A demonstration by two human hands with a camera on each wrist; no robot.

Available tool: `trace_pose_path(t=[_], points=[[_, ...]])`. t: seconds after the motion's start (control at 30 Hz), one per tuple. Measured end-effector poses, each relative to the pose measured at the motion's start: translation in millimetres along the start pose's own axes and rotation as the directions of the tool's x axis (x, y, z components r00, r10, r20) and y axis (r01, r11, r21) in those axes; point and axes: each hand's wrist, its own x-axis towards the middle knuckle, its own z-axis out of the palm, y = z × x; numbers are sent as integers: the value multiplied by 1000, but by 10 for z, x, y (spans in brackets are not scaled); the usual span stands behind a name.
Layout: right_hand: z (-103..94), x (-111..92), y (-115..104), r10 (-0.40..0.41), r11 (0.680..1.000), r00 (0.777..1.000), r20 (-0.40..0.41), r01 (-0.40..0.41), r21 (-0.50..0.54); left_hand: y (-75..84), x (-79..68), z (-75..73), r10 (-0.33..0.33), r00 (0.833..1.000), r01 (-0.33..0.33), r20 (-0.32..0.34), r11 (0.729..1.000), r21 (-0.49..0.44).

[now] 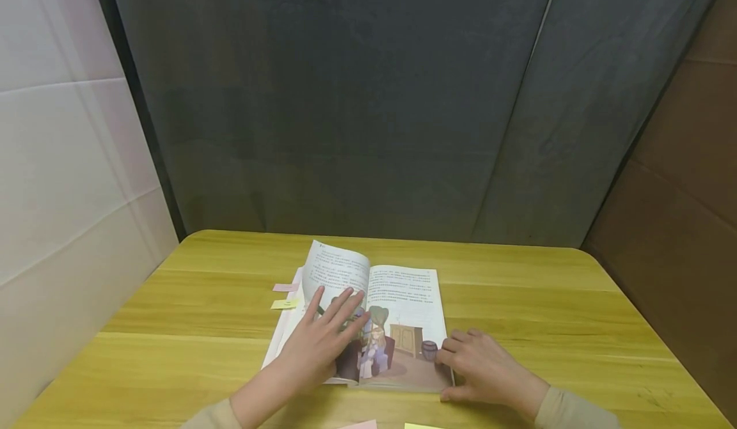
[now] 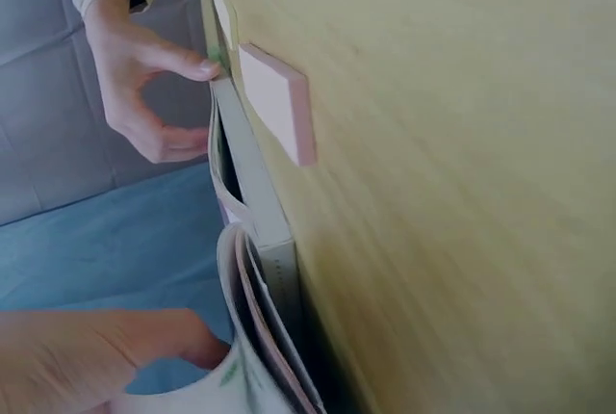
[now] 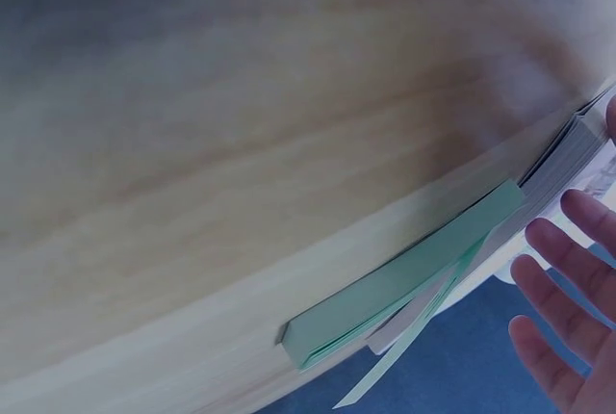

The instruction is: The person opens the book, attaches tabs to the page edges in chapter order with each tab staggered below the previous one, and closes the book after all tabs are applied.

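An open book (image 1: 405,288) with printed text and a coloured picture across its lower half lies on the table. My left hand (image 1: 322,336) rests on the left page with its fingers spread. That left page (image 1: 336,266) bulges up and its top corner stands raised. My right hand (image 1: 480,368) holds the book's lower right corner, curled fingers at the side edge and thumb at the bottom edge. In the left wrist view, the thumb of the right hand (image 2: 130,77) meets the book's corner, and several leaves (image 2: 252,308) curve up near the left thumb (image 2: 144,347).
Pink (image 1: 285,287) and yellow (image 1: 284,304) sticky tabs stick out from the book's left side. At the near table edge lie a pink sticky pad (image 1: 361,425) and a yellow one (image 1: 423,426). The right wrist view shows a green sticky pad (image 3: 404,279). Dark cloth (image 1: 345,96) hangs behind the table.
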Motion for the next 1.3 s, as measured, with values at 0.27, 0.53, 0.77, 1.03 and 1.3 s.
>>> trace_pose_path(t=[0.27, 0.53, 0.77, 1.03, 1.3], points=[[4, -4, 6, -11, 1000, 1000, -12, 11, -2, 35, 53, -34, -22, 993, 24, 116, 1000, -18], [-2, 2, 4, -9, 1000, 1000, -4, 9, -11, 236, 130, 97, 168, 977, -121, 132, 945, -305], [0, 4, 5, 2, 1000, 1000, 7, -2, -3, 331, 182, 158, 90, 988, -48, 126, 951, -306], [0, 1, 8, -4, 1000, 1000, -1, 4, -7, 331, 256, 201, 46, 988, 2, 149, 952, -307], [10, -6, 14, 0, 1000, 1000, -7, 0, 7, 256, 267, 203, 19, 992, 34, 128, 916, -400]])
